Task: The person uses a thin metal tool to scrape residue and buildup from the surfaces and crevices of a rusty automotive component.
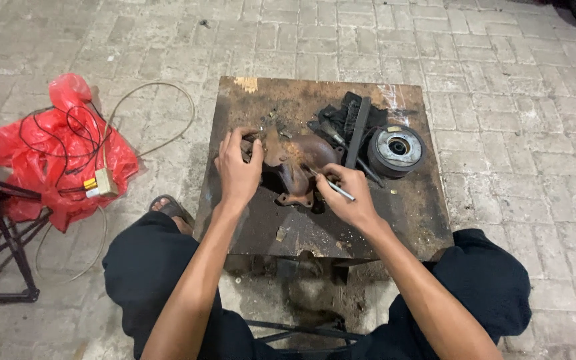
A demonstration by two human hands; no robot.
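- The left hand (pixel 238 170) lies at centre frame, its grip closed over the left end of a rusty cast metal part (pixel 293 163), fingers curled on top.
- The right hand (pixel 345 195) sits just right of centre, its grip closed on a thin metal tool (pixel 331 185) held like a pen; the tool's tip touches the rusty part near its middle.
- The rusty part rests flat on a small, stained bench (pixel 368 227), roughly at the bench's centre, well apart from every edge.
- Right of the part, a round grey pulley-like disc (pixel 397 149) sits near the bench's right edge, with only a narrow strip of top beyond it.
- A dark flat bar (pixel 358 131) leans across a heap of black parts (pixel 338 120) at the upper middle of the bench, just beside the disc.
- The front strip of the bench, below the hands, is mostly bare, with small scraps on it.
- The person's knees, in dark trousers (pixel 148 267), flank the bench at lower left and lower right; a sandalled foot (pixel 170 210) touches the bench's left edge.
- At the left of the frame, a red plastic bag (pixel 48 160) with black wires and a thin looping cable (pixel 161 113) lies on the brick paving (pixel 501 100), well apart from the bench.
- A black metal stand (pixel 8 247) fills the far lower left.
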